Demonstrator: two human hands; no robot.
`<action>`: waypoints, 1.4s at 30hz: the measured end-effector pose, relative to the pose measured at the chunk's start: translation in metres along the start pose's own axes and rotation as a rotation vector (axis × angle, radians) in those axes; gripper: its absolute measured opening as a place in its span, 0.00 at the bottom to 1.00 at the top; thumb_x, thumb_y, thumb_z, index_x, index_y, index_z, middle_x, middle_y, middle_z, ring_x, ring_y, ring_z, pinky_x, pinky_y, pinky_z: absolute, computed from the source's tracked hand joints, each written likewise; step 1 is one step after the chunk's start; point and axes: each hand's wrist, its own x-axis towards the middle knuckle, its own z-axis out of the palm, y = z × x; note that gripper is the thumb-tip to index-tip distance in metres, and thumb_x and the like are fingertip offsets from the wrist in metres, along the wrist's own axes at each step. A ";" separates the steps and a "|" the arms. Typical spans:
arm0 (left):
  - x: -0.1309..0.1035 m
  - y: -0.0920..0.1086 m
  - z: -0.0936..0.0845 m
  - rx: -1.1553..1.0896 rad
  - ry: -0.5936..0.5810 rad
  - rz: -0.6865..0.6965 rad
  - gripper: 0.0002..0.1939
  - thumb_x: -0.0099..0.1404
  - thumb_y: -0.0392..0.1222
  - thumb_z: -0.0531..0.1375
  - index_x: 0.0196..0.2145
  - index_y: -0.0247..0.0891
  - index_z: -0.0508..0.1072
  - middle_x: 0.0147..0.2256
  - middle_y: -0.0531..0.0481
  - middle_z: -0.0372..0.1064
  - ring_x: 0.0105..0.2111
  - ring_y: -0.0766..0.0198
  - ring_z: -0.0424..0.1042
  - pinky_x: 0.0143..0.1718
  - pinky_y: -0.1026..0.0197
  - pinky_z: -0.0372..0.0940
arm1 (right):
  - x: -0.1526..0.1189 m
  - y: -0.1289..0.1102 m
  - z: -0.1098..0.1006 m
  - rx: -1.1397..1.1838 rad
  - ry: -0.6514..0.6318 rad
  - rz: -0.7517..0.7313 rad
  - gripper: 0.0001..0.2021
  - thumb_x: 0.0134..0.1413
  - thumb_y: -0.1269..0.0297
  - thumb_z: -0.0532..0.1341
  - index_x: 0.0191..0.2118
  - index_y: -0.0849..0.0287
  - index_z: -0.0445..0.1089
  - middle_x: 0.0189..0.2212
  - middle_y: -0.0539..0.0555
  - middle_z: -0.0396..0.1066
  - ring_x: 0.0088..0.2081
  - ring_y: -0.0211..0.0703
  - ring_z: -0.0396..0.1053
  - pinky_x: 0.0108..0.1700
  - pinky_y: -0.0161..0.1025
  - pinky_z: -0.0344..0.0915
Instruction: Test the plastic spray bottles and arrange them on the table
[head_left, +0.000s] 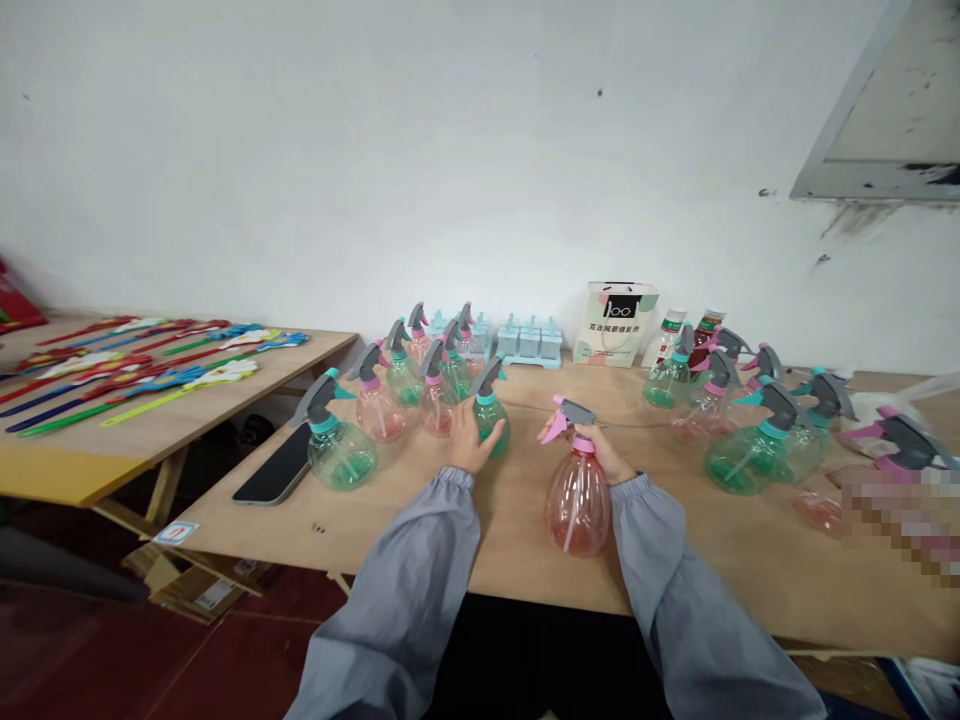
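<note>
My left hand (471, 440) is closed around the side of a green spray bottle (491, 420), which stands upright among others. My right hand (606, 456) grips a pink spray bottle (577, 505) from behind its neck, close to the table's front edge. Its grey and pink trigger head points left. Left of my left hand stand several more bottles, among them a pink spray bottle (380, 412) and a green spray bottle (342, 455). Another group is on the right, with a green spray bottle (739, 460) nearest my right hand.
A black phone (276, 468) lies at the left of the wooden table (405, 530). Light-blue ice-pop moulds (529, 342) and a paper gift bag (613, 325) stand along the wall. On the left table (67, 445) lie colourful hand-shaped sticks (150, 385). Part of the right edge is pixelated.
</note>
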 end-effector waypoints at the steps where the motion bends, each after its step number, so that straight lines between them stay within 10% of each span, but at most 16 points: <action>1: 0.000 0.000 0.000 -0.004 -0.002 -0.003 0.32 0.64 0.57 0.57 0.58 0.35 0.57 0.51 0.35 0.63 0.54 0.47 0.64 0.56 0.43 0.60 | 0.000 -0.002 0.001 0.016 0.006 -0.009 0.16 0.47 0.53 0.58 0.38 0.57 0.73 0.31 0.55 0.76 0.37 0.48 0.72 0.40 0.42 0.67; 23: 0.000 0.001 0.000 -0.024 0.002 -0.021 0.32 0.64 0.57 0.57 0.58 0.35 0.57 0.51 0.35 0.63 0.54 0.47 0.64 0.56 0.42 0.59 | 0.003 0.006 -0.007 0.104 0.051 0.025 0.16 0.49 0.49 0.58 0.35 0.57 0.72 0.30 0.55 0.76 0.30 0.44 0.72 0.31 0.38 0.66; 32: 0.000 0.001 -0.002 -0.042 -0.006 -0.018 0.32 0.64 0.56 0.58 0.58 0.35 0.57 0.51 0.35 0.63 0.54 0.47 0.64 0.57 0.42 0.59 | 0.003 0.008 -0.009 0.178 0.012 0.073 0.19 0.50 0.50 0.59 0.43 0.56 0.72 0.38 0.56 0.78 0.40 0.47 0.75 0.42 0.42 0.70; 42: 0.000 0.002 -0.002 -0.031 -0.023 -0.008 0.32 0.64 0.56 0.57 0.58 0.35 0.57 0.51 0.35 0.63 0.54 0.47 0.64 0.57 0.42 0.59 | 0.006 0.000 -0.016 0.175 0.340 0.005 0.16 0.46 0.47 0.61 0.33 0.56 0.70 0.28 0.53 0.76 0.27 0.41 0.71 0.26 0.35 0.66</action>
